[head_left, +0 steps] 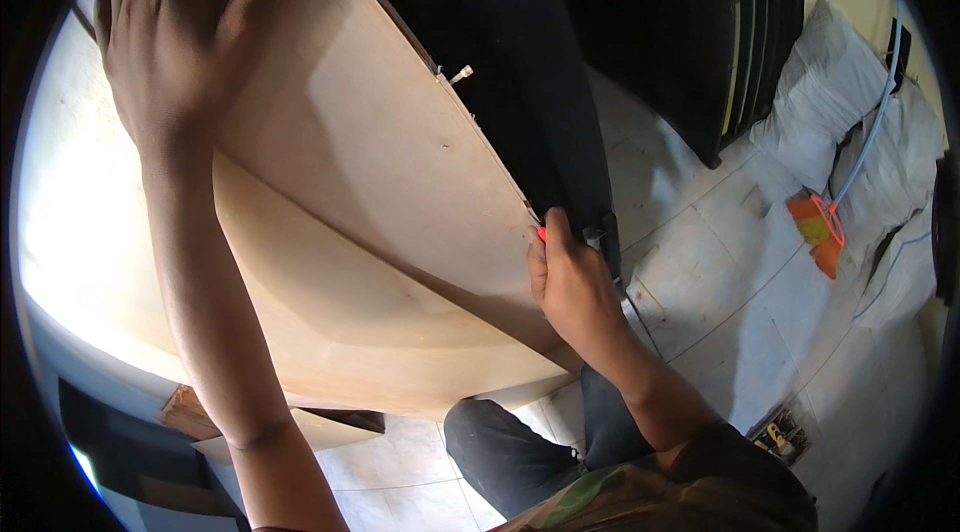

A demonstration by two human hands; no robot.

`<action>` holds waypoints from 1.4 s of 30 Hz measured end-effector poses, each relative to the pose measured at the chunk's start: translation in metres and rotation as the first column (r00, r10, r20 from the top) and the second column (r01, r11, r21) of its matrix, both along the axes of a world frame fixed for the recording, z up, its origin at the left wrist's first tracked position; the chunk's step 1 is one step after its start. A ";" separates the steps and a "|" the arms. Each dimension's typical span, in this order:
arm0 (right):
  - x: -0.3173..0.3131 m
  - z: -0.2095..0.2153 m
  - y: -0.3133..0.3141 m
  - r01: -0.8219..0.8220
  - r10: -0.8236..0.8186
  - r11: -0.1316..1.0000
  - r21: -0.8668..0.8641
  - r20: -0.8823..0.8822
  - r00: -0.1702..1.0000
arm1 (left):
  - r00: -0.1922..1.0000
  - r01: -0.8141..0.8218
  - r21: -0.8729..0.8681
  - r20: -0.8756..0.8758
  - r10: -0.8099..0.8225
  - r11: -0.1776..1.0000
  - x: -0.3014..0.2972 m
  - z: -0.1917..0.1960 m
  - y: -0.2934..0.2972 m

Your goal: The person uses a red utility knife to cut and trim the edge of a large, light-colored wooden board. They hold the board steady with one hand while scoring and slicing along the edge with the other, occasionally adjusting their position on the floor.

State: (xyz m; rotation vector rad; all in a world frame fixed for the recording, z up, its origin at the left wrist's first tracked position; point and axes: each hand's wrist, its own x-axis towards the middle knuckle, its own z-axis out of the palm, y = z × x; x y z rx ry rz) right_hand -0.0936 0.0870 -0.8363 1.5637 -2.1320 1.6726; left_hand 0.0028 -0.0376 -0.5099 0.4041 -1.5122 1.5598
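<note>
A pale wooden panel (410, 142) slants across in front of me, its long edge running down toward the right. My left hand (180, 42) is open, fingers spread, reaching over the panel's upper left part. At the lower end of the long edge, my right hand (575, 277) is closed around a red-handled tool (542, 233). Only a bit of the red handle shows, and the fingers cover the rest, so its kind is unclear. A small whitish plastic piece (462, 73) sticks out from the edge farther up. Below lies a second pale, curved wooden surface (390, 317).
Dark upholstery or cloth (500, 22) borders the panel on the right. Black slatted furniture (765, 42) stands beyond. White sacks (825, 82) and an orange broom (822, 232) are at the right wall. A box of small items (783, 437) rests on the tiled floor (715, 302).
</note>
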 end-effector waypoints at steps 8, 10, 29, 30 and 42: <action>-0.001 -0.008 0.002 0.003 -0.002 1.000 -0.013 0.013 1.000 | 1.000 0.029 0.028 0.008 -0.029 0.999 -0.001 0.000 0.003; 0.001 -0.016 0.000 0.015 -0.014 0.998 -0.060 0.012 1.000 | 1.000 -0.014 0.057 -0.007 0.015 0.998 0.000 -0.001 0.004; 0.007 -0.080 0.017 -0.062 0.052 0.996 0.070 0.130 0.990 | 0.951 0.266 0.059 0.148 -0.272 0.962 0.003 0.009 -0.007; 0.008 -0.084 0.025 -0.090 0.083 0.995 0.035 0.173 0.982 | 0.948 0.273 0.059 0.154 -0.279 0.960 0.004 0.007 -0.008; -0.046 -0.138 0.119 -0.105 0.004 0.951 0.291 0.328 0.945 | 0.961 0.223 0.067 0.156 -0.231 0.973 0.006 0.008 -0.014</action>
